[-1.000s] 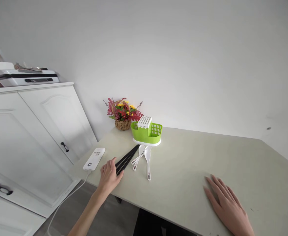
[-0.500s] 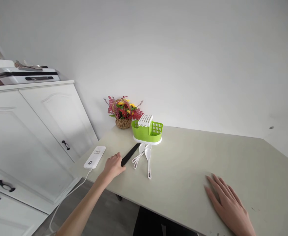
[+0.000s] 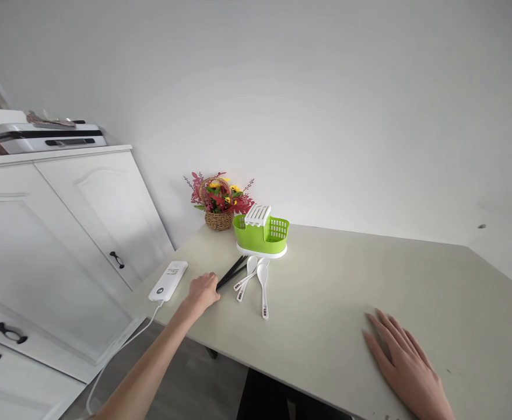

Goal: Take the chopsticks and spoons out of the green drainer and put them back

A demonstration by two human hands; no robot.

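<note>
My left hand point(image 3: 204, 289) is closed around the near ends of several black chopsticks point(image 3: 231, 273), which point away toward the green utensil holder. Just right of them lie white spoons point(image 3: 263, 286), two of them crossed, with their bowls facing the holder. The green utensil holder point(image 3: 251, 238) has basket sides, a white slatted top and a white base; it stands behind the chopsticks and spoons. My right hand point(image 3: 402, 356) rests flat on the table at the right, fingers stretched out, holding nothing.
A wicker basket of artificial flowers point(image 3: 219, 220) stands behind the green holder. A white power bank point(image 3: 169, 280) with a cable point(image 3: 122, 347) lies on the table's left end. White cabinets point(image 3: 102, 216) adjoin the table point(image 3: 326, 291) on the left, and a wall point(image 3: 347, 116) rises behind.
The chopsticks, bunched tightly before, are now slightly fanned apart at their far ends. My left hand has shifted a little to the left. My right hand stays in place.
</note>
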